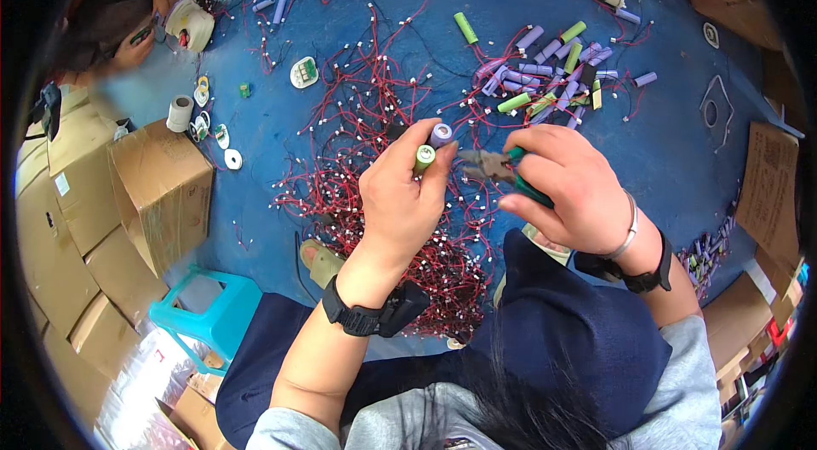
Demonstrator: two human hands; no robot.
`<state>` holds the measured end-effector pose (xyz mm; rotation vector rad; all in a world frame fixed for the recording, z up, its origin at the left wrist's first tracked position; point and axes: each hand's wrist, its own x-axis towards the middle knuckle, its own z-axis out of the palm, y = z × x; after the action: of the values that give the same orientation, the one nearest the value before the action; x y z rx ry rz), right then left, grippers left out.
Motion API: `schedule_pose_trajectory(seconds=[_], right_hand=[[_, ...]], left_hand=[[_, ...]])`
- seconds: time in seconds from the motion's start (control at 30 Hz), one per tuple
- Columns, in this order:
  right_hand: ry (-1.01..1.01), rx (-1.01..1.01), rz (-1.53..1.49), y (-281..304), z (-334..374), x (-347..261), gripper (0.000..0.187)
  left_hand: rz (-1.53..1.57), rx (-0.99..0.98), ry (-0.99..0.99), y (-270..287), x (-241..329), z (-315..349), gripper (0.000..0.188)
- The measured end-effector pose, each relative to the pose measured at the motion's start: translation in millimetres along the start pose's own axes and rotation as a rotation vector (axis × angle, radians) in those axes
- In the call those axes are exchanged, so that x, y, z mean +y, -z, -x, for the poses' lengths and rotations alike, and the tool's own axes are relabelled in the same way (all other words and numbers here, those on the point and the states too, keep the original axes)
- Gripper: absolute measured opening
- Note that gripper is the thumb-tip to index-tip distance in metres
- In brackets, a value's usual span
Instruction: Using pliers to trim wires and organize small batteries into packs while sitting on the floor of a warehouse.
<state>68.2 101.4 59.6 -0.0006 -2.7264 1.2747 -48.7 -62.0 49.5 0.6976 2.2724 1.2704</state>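
Spreading across the blue floor (255,122) were tangled, white-tipped red-and-black wires (442,280). The right hand (574,182) had its fingers round green-handled metal pliers (492,165); near their tips, fingers of the left hand (398,194) grasped a purple cylindrical cell (440,136) and a light-green cylindrical cell (425,158).

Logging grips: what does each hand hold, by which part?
Left hand: purple cell and green cell, by their sides. Right hand: pliers, by the green handles.
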Motion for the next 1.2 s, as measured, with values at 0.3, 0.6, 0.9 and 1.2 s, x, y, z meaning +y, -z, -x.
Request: schedule_pose_trajectory(seconds=[0.3,0.6,0.9,1.2], right_hand=[[-0.006,0.076,0.105,-4,-5,-8,0.025],[0.065,0.187,0.364,-8,-7,-5,0.022],[0.026,0.393,0.462,-18,-9,2,0.023],[-0.045,-0.314,0.386,-34,8,17,0.019]], left_hand=[[-0.259,-0.050,-0.249,3,19,-8,0.039],[-0.379,-0.043,-0.384,3,24,-12,0.045],[0.083,-0.271,0.453,10,22,-19,0.027],[0.143,-0.120,0.189,40,2,-16,0.028]])
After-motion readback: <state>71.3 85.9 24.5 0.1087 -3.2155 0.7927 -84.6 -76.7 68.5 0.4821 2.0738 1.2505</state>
